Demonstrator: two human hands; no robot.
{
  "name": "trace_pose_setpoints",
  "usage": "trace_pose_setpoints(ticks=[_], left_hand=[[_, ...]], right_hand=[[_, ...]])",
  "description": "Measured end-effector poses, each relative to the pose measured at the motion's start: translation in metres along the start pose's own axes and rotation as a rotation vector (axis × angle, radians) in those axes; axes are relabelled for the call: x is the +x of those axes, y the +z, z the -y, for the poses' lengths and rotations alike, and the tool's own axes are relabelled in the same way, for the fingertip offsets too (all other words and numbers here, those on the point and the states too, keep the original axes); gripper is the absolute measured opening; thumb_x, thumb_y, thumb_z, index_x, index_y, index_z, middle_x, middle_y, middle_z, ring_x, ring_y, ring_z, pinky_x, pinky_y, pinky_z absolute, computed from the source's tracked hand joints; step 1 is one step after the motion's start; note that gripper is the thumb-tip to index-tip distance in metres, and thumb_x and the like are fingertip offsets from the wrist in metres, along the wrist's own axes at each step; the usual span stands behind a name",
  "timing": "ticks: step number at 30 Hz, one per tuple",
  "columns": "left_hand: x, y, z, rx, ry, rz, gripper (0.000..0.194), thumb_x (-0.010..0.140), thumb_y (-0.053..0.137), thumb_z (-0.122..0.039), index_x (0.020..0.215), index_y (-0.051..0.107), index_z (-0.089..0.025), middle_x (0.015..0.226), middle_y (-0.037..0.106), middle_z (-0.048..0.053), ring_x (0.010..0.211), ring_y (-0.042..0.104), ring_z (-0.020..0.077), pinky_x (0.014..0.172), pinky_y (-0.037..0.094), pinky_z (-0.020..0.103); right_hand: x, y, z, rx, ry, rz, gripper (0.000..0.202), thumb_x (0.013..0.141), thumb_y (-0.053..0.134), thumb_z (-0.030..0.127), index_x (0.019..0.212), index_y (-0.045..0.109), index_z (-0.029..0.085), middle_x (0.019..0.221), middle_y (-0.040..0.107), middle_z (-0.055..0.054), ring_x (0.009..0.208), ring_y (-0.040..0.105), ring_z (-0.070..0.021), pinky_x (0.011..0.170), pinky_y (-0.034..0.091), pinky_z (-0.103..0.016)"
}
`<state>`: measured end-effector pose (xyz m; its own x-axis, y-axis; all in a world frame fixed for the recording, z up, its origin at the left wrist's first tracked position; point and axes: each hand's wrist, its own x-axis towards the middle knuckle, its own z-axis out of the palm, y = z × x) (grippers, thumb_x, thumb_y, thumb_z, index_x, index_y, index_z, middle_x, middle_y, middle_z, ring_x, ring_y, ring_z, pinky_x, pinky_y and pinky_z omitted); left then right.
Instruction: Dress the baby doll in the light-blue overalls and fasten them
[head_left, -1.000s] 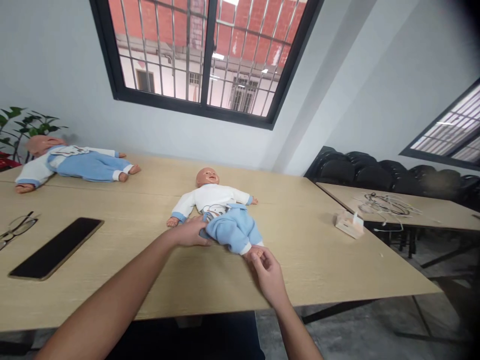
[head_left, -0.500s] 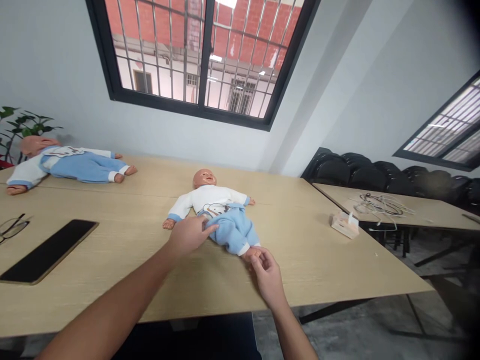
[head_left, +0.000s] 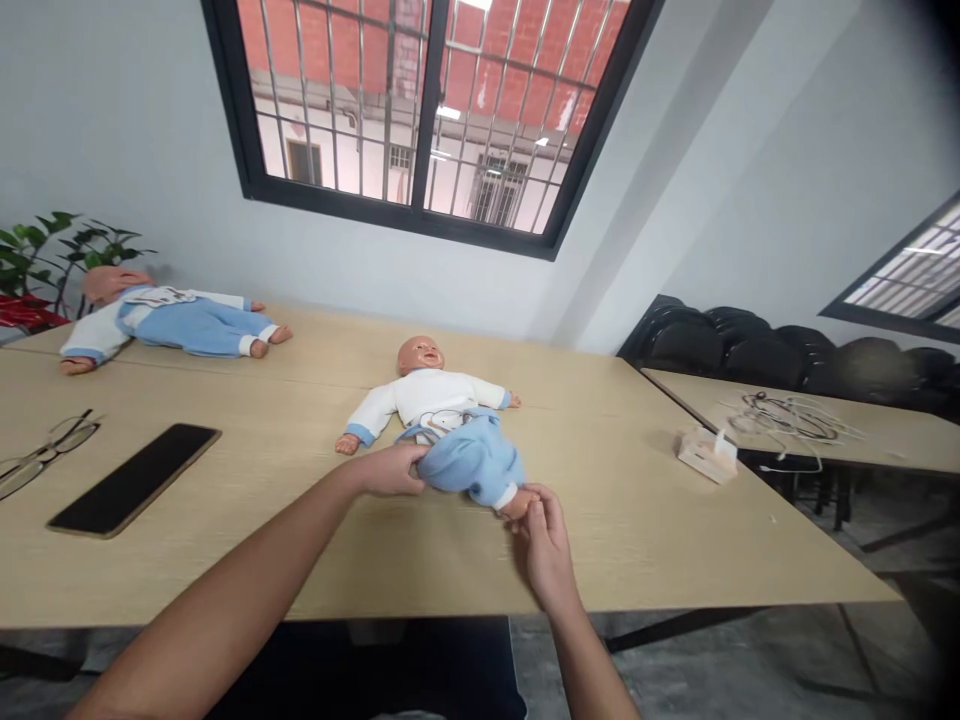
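Note:
A baby doll (head_left: 431, 398) in a white top lies on its back at the middle of the table, its head toward the window. Blue trousers (head_left: 476, 455) with white cuffs cover its legs. My left hand (head_left: 394, 470) is closed on the waist of the trousers at the doll's near side. With thumb and fingers, my right hand (head_left: 546, 535) grips the doll's foot (head_left: 519, 503) just below the trouser cuff. The doll's other foot is hidden.
On the wooden table (head_left: 600, 500) lie a second doll (head_left: 191, 325) at the back left, glasses (head_left: 49, 455), a black phone (head_left: 139, 478) and a tissue box (head_left: 707, 455). Cables (head_left: 787, 415) lie on another table, near stacked black chairs (head_left: 682, 345).
The view has shifted slightly left. My left hand has turned and moved lower at the trouser waist, its fingers now tucked behind the cloth. My right hand stays at the foot.

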<state>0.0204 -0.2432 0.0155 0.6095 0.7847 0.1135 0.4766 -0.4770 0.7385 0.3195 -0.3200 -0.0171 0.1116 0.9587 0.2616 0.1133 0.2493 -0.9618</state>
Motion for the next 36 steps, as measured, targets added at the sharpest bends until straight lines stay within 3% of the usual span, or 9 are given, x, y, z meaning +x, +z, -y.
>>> trace_pose_setpoints(ticks=[5,9,17,21,24,27,29,32,36], left_hand=[[0.008,-0.001,0.016,0.17,-0.031,-0.094,0.021,0.085,0.068,-0.033,0.101,0.075,-0.023,0.117,0.074,0.006,0.117,0.061,0.0291,0.105,0.044,0.038],[0.013,0.0,0.022,0.247,-0.178,-0.226,0.021,0.088,0.066,-0.038,0.097,0.073,-0.021,0.107,0.075,0.008,0.103,0.065,0.0282,0.093,0.047,0.036],[0.009,-0.006,0.033,0.346,-0.535,-0.443,0.014,0.09,0.062,-0.03,0.099,0.069,-0.021,0.103,0.076,0.009,0.096,0.067,0.0255,0.076,0.044,0.03],[0.011,-0.002,0.028,0.367,-0.583,-0.443,0.018,0.093,0.06,-0.033,0.105,0.068,-0.022,0.112,0.075,0.009,0.104,0.067,0.0267,0.08,0.045,0.031],[0.01,-0.002,0.019,0.368,-0.599,-0.413,0.024,0.092,0.061,-0.039,0.108,0.066,-0.022,0.109,0.075,0.009,0.101,0.069,0.028,0.079,0.045,0.031],[0.0,-0.004,0.004,0.361,-0.629,-0.399,0.041,0.09,0.064,-0.044,0.123,0.06,-0.02,0.104,0.077,0.01,0.098,0.071,0.0296,0.078,0.047,0.032],[-0.012,0.001,-0.013,0.363,-0.656,-0.423,0.048,0.096,0.055,-0.046,0.134,0.051,-0.017,0.111,0.076,0.013,0.103,0.072,0.0309,0.082,0.047,0.034],[-0.036,0.027,-0.046,0.299,-0.65,-0.449,0.059,0.103,0.032,-0.057,0.145,0.041,-0.016,0.128,0.071,0.02,0.113,0.07,0.0342,0.087,0.048,0.039],[-0.063,0.072,-0.081,0.168,-0.59,-0.34,0.091,0.093,0.048,-0.07,0.161,0.018,-0.018,0.137,0.066,0.023,0.117,0.069,0.0405,0.086,0.049,0.042]], right_hand=[[0.002,0.001,-0.003,-0.005,-0.007,0.024,0.043,0.1,0.049,0.059,0.12,0.059,0.022,0.087,0.063,-0.003,0.07,0.056,-0.0177,0.068,0.047,-0.033],[-0.005,0.001,0.001,-0.051,-0.046,0.034,0.042,0.099,0.05,0.06,0.115,0.058,0.021,0.088,0.062,-0.004,0.069,0.055,-0.0182,0.067,0.048,-0.033],[-0.056,-0.036,0.006,-0.163,-0.035,-0.014,0.04,0.1,0.047,0.059,0.116,0.059,0.024,0.11,0.062,-0.01,0.098,0.06,-0.0261,0.086,0.051,-0.039],[-0.078,-0.029,0.017,-0.168,-0.053,-0.012,0.032,0.102,0.047,0.051,0.115,0.059,0.024,0.111,0.062,-0.011,0.103,0.061,-0.0264,0.088,0.052,-0.039],[-0.09,-0.002,0.029,-0.288,-0.19,0.136,0.019,0.097,0.058,0.036,0.113,0.06,0.025,0.115,0.062,-0.01,0.111,0.06,-0.0271,0.095,0.051,-0.039],[-0.098,0.026,0.04,-0.463,-0.211,0.331,0.028,0.087,0.071,0.022,0.113,0.062,0.027,0.119,0.061,-0.008,0.111,0.061,-0.0272,0.093,0.052,-0.038],[-0.102,0.04,0.044,-0.581,-0.2,0.385,0.034,0.083,0.075,0.019,0.113,0.062,0.027,0.119,0.061,-0.008,0.107,0.062,-0.0279,0.089,0.053,-0.039],[-0.104,0.056,0.046,-0.748,-0.269,0.429,0.035,0.081,0.079,0.018,0.11,0.063,0.026,0.116,0.064,-0.008,0.1,0.063,-0.0299,0.084,0.053,-0.043],[-0.104,0.064,0.057,-0.848,-0.387,0.499,0.039,0.082,0.075,0.017,0.118,0.063,0.024,0.123,0.064,-0.012,0.103,0.062,-0.0324,0.085,0.053,-0.047]])
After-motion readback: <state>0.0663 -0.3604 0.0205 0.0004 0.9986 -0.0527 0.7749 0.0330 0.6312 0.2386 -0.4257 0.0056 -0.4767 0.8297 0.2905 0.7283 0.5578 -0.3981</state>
